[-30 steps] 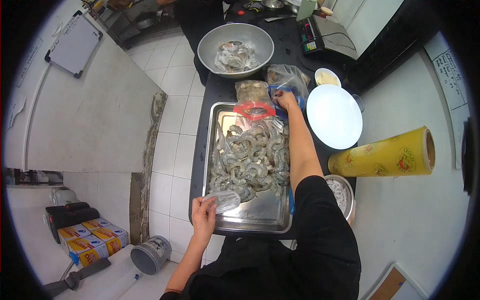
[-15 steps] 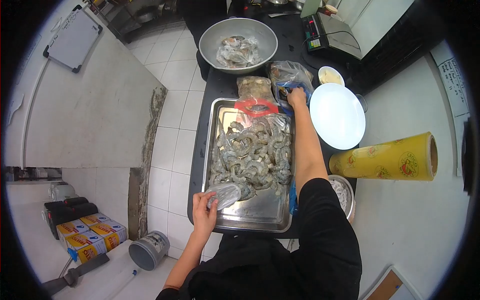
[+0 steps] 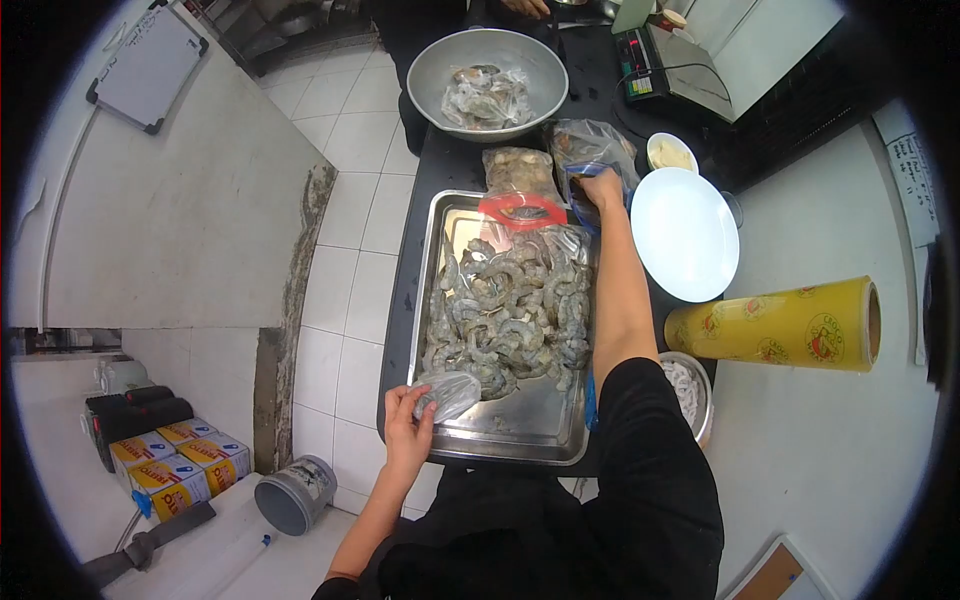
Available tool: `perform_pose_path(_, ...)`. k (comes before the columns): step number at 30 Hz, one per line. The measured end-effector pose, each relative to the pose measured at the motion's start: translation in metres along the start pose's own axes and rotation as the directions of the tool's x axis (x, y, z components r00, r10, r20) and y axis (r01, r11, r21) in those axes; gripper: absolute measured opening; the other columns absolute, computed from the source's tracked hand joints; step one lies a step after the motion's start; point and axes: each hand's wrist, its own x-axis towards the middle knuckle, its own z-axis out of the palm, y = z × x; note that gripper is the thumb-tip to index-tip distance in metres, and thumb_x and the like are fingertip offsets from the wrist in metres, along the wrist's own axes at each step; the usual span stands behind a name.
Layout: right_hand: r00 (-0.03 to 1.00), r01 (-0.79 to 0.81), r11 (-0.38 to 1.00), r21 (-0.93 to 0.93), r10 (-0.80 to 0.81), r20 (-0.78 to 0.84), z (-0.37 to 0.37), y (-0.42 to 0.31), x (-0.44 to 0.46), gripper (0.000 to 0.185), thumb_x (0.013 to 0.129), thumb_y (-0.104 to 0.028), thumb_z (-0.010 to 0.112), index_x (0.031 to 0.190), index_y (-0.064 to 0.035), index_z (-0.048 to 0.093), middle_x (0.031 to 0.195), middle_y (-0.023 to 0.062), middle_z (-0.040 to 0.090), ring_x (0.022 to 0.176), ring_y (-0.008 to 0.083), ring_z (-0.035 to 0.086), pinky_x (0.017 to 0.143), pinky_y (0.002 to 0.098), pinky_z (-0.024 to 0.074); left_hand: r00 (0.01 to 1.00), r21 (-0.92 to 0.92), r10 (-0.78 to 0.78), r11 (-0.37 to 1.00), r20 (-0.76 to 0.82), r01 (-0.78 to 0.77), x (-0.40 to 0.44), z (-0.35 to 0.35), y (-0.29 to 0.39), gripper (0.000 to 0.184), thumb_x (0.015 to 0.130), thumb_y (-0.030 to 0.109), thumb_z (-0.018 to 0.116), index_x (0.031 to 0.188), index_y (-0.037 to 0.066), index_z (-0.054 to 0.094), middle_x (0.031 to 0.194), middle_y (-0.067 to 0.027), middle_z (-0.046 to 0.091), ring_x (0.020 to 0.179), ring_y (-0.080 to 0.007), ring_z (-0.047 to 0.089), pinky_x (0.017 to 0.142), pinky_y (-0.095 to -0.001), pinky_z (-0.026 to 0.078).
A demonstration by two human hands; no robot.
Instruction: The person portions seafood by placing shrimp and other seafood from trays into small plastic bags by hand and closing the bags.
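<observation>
In my left hand (image 3: pixel 407 425) is a small clear plastic bag (image 3: pixel 452 396), pinched over the near left part of a metal tray (image 3: pixel 500 440). Grey raw shrimp (image 3: pixel 510 310) are heaped across that tray. My right hand (image 3: pixel 602 188) is at the mouth of a clear zip bag (image 3: pixel 592 143) with a blue edge, beyond the tray's far right corner. Its fingers are inside the opening and mostly hidden. Dark contents show dimly through the plastic. Beside it lies another bag (image 3: pixel 520 172) with a red strip, which overlaps the tray's far rim.
A big metal bowl (image 3: pixel 425 95) with bagged food stands at the back. On the right are a white oval plate (image 3: pixel 685 235), a yellow film roll (image 3: pixel 770 325), a bowl of pale strips (image 3: pixel 684 390), a small bowl (image 3: pixel 672 154) and a scale (image 3: pixel 675 75). Another person's hand (image 3: pixel 527 8) shows at the top.
My right hand has pushed further into the mouth of the blue-edged bag. Another person's hand has come into view at the top. My left hand still holds the small bag.
</observation>
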Motion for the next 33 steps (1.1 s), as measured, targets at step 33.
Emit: perform_pose_path(33, 0.961, -0.018, 0.996, -0.087, 0.041, 0.272, 0.02, 0.01, 0.034, 0.08, 0.061, -0.04, 0.076, 0.127, -0.0036, 0.049, 0.128, 0.0181, 0.052, 0.119, 0.031, 0.05, 0.1, 0.0368, 0.0413, 0.999, -0.013, -0.021, 1.0, 0.03, 0.021, 0.007, 0.012, 0.021, 0.028, 0.084, 0.01, 0.065, 0.111, 0.003, 0.061, 0.102, -0.0117, 0.048, 0.072, -0.017, 0.05, 0.054, -0.0259, 0.042)
